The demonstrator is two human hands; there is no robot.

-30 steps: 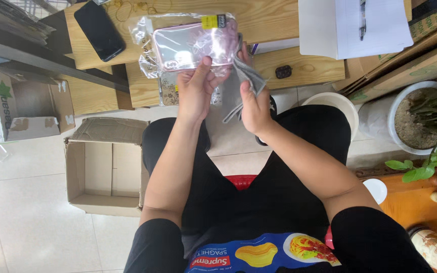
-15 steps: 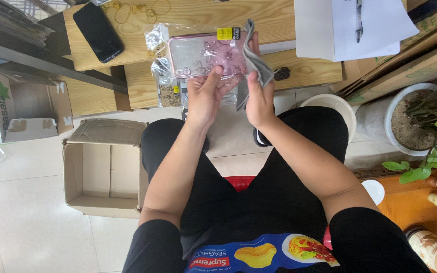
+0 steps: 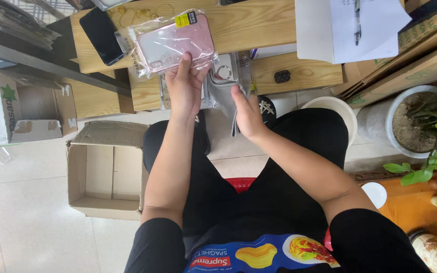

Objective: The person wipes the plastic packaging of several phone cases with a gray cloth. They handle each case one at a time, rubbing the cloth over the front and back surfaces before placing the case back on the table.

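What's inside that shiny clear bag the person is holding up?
A pink phone case shows through the clear bag, held by the left hand. A yellow sticker sits at the bag's top. The fingers cover the case's lower edge.

Counting by kind:

- One pink phone case in a clear bag (image 3: 175, 43).
- One grey cloth (image 3: 223, 96).
- Two hands showing: left hand (image 3: 184, 88), right hand (image 3: 249, 114).
- One black phone (image 3: 102, 35) lying on the desk (image 3: 259, 25).
- One open cardboard box (image 3: 104, 174) sitting on the floor.
- One potted plant (image 3: 421, 121).
- One pen (image 3: 358, 23).
- One white bucket (image 3: 332, 108).
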